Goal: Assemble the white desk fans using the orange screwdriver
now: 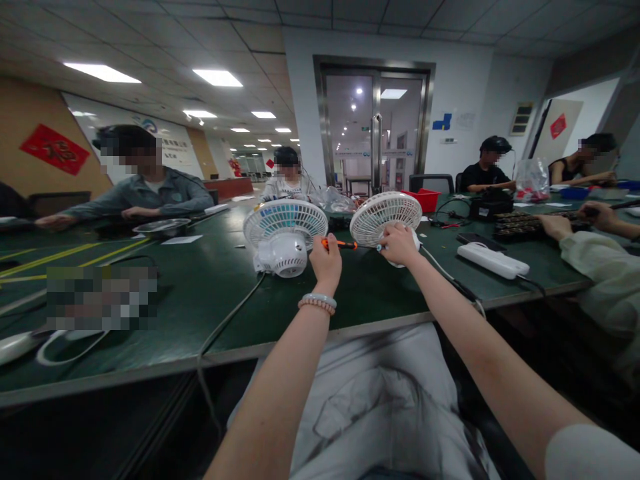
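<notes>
One long, dark green table [370, 287] spans the space beneath and beyond both hands. On it, just left of the left hand [327, 261], stands the larger-looking white plastic fan with a round ribbed grille and rounded motor housing [284, 238], its housing toward the wearer. Under the right hand [400, 245] is a second white fan with a round slatted grille [384, 215], partly hidden by that hand. Each fan probably handles as a light, stiff shell with its weight gathered at the motor; the smooth housing may slip, and the thin ribs look liable to bend or crack. Best hold: palm around the housing, fingers off the grille. Well to the right of the right hand lies a long white plastic power strip [493, 261]. Smaller still, an orange-and-black screwdriver [345, 245] is clasped in the left hand, pointing toward the right; rigid and light, it is best taken by its thick handle. The right hand's fingers bend over the rear of its fan; how firmly they press cannot be told. Smallest, a blue piece [380, 247] shows at those fingertips, its nature unclear.
</notes>
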